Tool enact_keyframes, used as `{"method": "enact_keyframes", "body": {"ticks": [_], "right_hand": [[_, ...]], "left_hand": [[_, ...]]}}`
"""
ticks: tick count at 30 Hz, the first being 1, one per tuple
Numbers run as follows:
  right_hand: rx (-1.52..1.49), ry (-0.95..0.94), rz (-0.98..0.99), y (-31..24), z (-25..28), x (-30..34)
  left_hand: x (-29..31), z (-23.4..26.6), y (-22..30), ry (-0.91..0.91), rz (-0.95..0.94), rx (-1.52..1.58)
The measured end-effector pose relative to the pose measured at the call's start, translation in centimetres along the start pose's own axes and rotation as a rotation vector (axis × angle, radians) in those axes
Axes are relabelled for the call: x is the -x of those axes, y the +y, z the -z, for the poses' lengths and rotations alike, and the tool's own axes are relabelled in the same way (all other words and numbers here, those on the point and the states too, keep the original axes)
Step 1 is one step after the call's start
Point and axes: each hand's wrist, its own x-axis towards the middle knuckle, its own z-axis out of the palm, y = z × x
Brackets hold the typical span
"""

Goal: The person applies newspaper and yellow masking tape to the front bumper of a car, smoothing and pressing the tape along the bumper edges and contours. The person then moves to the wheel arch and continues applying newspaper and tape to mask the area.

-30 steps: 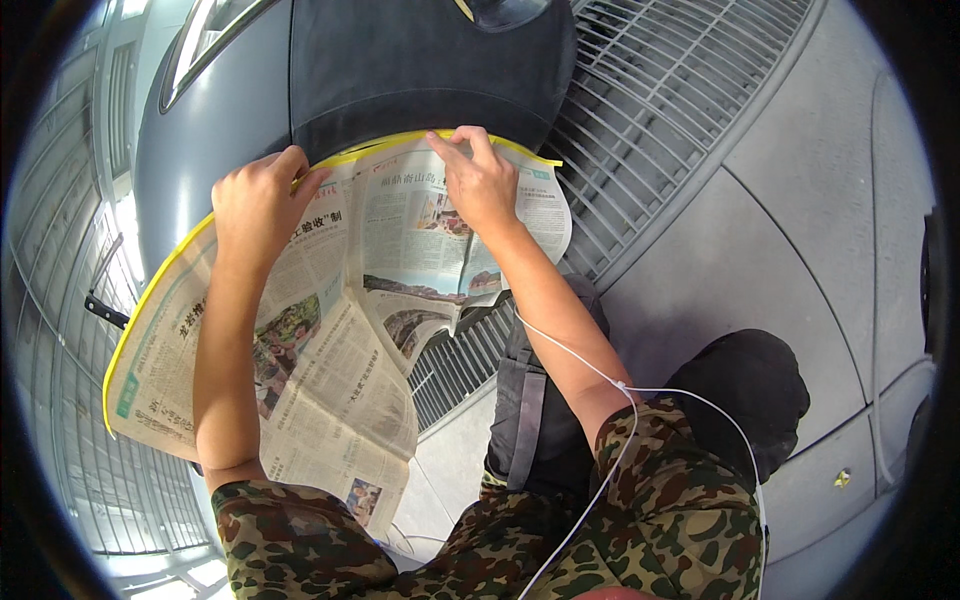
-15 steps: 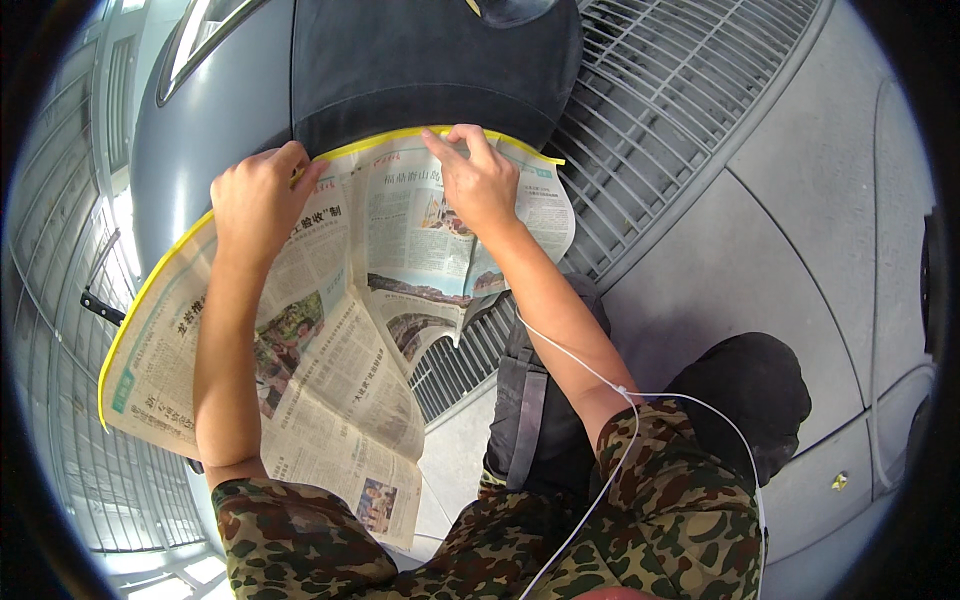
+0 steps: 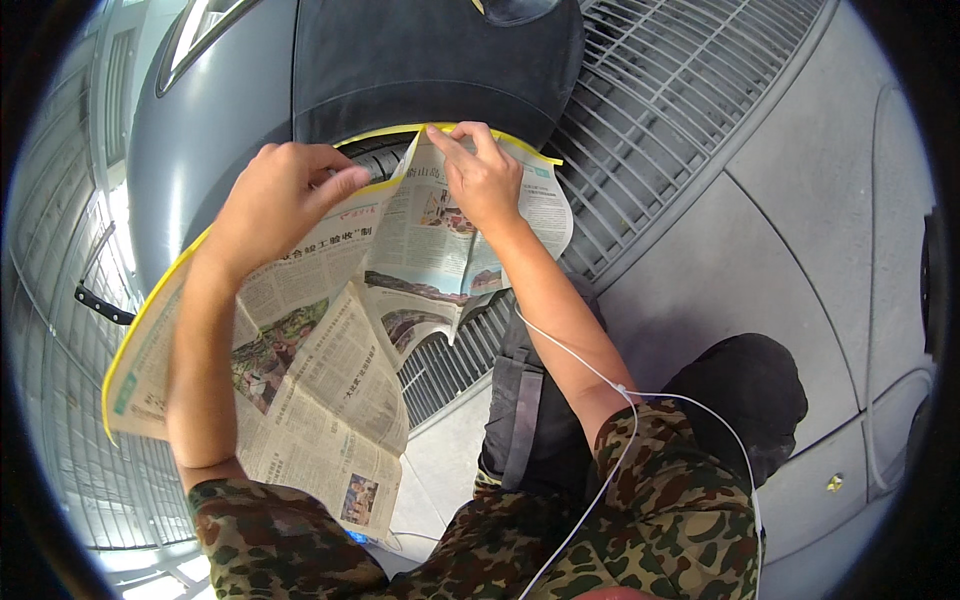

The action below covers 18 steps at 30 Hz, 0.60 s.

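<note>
A large newspaper sheet point(image 3: 300, 370) with yellow masking tape point(image 3: 150, 300) along its upper edge hangs below the dark grey car panel point(image 3: 220, 130). My left hand point(image 3: 270, 210) is closed at the taped edge, thumb and forefinger close together; its exact grip is partly hidden. Between my hands the sheet sags away from the panel, and black tyre tread point(image 3: 380, 162) shows in the gap. My right hand point(image 3: 483, 175) pinches the taped edge at the rim of the dark wheel arch trim point(image 3: 420, 70). Right of it, tape runs along to a free end.
Metal floor grating point(image 3: 690, 80) runs beneath the car and to the right. Grey floor tiles point(image 3: 730, 260) lie beyond it. A white cable point(image 3: 570, 350) crosses my right arm. A small yellow scrap point(image 3: 834, 483) lies on the floor at right.
The left part of the newspaper has come away from the panel and shifted right and down, uncovering the tyre. My left hand has moved slightly right and down; my right hand has barely moved.
</note>
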Motion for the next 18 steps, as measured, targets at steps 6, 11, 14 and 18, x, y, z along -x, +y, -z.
{"method": "enact_keyframes", "body": {"ticks": [6, 11, 14, 18], "right_hand": [[0.0, 0.015, 0.012, 0.5, -0.2, 0.0], [-0.009, 0.005, -0.02, 0.7, -0.2, -0.6], [-0.03, 0.054, 0.02, 0.6, -0.6, -1.1], [-0.03, -0.005, -0.022, 0.4, -0.9, -1.5]], "left_hand": [[-3.5, 5.8, 0.4, -0.623, 0.158, -0.14], [-5.0, 8.8, -0.3, -1.011, 0.425, 0.479], [-3.8, 8.8, -2.4, -1.075, 0.493, 0.815], [-1.3, 6.1, -5.9, -0.965, 0.461, 1.076]]}}
